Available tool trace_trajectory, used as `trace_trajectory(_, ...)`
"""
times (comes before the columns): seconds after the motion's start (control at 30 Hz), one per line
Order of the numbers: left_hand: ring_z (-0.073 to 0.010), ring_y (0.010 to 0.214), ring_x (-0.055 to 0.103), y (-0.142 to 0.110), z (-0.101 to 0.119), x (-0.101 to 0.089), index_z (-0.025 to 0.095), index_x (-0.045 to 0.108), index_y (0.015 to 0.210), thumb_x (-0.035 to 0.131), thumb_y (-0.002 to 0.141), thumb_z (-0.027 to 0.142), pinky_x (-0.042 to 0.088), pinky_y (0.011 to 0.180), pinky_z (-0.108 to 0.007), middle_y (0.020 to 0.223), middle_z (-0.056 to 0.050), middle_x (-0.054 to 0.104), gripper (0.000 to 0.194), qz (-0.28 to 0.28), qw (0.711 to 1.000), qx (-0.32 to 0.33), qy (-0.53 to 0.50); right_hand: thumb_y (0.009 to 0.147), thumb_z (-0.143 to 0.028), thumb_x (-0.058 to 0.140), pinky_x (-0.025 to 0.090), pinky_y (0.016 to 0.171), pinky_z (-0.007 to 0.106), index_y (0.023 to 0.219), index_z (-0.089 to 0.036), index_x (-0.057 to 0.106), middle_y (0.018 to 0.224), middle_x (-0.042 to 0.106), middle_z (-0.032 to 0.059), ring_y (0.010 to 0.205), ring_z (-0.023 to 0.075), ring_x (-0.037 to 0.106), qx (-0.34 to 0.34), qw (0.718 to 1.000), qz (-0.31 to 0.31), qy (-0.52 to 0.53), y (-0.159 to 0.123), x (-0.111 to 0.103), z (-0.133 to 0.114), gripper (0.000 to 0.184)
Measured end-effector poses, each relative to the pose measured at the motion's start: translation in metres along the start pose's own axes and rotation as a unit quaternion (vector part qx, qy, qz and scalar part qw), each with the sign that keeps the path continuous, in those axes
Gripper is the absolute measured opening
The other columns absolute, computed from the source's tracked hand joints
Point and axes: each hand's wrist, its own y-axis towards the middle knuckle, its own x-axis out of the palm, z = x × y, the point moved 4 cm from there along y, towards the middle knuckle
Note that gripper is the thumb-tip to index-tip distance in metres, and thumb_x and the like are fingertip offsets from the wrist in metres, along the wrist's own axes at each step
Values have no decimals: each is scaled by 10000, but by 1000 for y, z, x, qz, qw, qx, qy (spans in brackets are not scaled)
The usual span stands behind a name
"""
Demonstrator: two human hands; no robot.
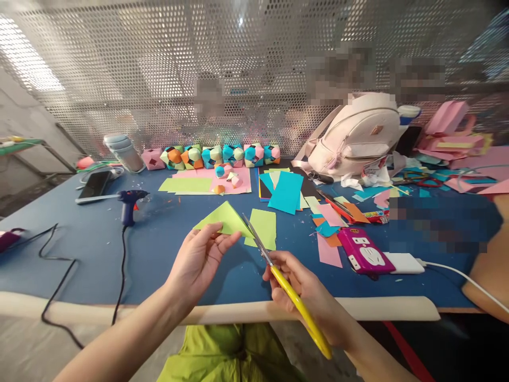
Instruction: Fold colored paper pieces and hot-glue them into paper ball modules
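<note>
Between the thumb and fingers of my left hand (202,254) is a light green sheet of paper (223,218), folded to a triangle-like shape. My right hand (296,281) grips yellow-handled scissors (292,297), the blades pointing up and left. The blades lie against the right edge of the folded paper; whether they are cutting into it I cannot tell. Beneath and to the right of the blades, light green paper pieces (264,225) lie flat on the blue table (170,265).
A glue gun (129,204) stands left with its cord. Behind are a phone (95,185), a tumbler (121,151), a row of folded-paper balls (212,156) and a backpack (358,138). Paper scraps (330,215) and a magenta power strip (366,252) lie right, near another person's arm (487,260).
</note>
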Motion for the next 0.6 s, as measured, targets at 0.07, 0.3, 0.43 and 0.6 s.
trace_trajectory(0.07,-84,502,593,-1,0,1,87,599,545,589,744,10,617,706,-300,521,-10,588,214,-7,1000,-1,6,759,-248,659,391,587,198,1117,-239,497,885,498,-5,727,98,452,-1,1000,-5,-7,-1,-1,-1,393)
trace_trajectory(0.3,-79,505,593,-3,-1,1,72,607,565,576,757,3,617,675,-277,530,-14,585,207,-11,1000,-3,5,764,-313,661,352,535,216,1140,-225,484,814,488,-19,645,92,456,-2,999,-4,-38,-4,-2,-6,425)
trace_trajectory(0.43,-86,514,604,-2,-2,-1,73,603,564,581,756,2,619,672,-278,539,-18,591,207,-9,1000,-6,-1,743,-333,675,364,541,219,1106,-214,505,784,492,-24,639,94,471,-4,999,9,-43,-3,-3,-5,418)
trace_trajectory(0.6,-83,501,599,-1,-2,0,72,600,554,579,757,1,619,667,-275,529,-19,588,216,-15,1000,-13,-3,719,-329,680,395,548,222,1023,-208,546,736,514,-21,673,115,511,-22,997,28,-63,0,-6,1,353)
